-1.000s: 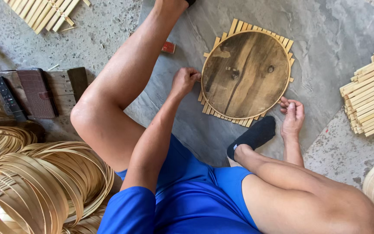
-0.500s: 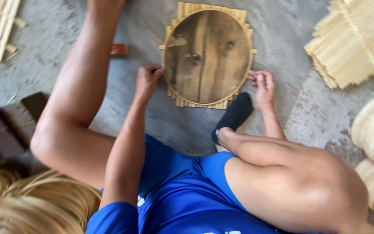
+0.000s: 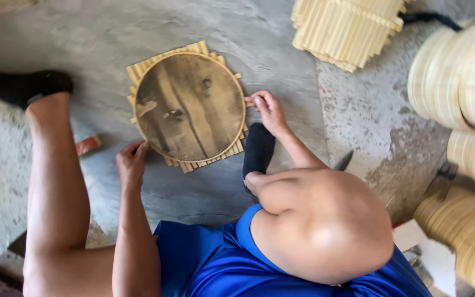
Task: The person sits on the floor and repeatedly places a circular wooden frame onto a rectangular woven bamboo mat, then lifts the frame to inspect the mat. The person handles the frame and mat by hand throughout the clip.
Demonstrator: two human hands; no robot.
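A dark round wooden disc [image 3: 189,106] lies on a mat of bamboo slats [image 3: 163,60] on the concrete floor. My left hand [image 3: 131,163] rests at the disc's lower left edge, fingers curled on the slats there. My right hand [image 3: 269,110] pinches a slat end at the disc's right edge. I sit on the floor in blue shorts, one knee bent in front, with black socks on both feet.
A stack of bamboo slats [image 3: 347,27] lies at the top right. Round bamboo rings [image 3: 465,88] are piled along the right side. A small red object [image 3: 88,145] lies by my left leg. A dark blade [image 3: 344,160] pokes out near my right knee.
The view has swung left, so the disc now sits further down and left in frame. My right hand has slid along the disc's right edge; my left hand stays at its lower left.
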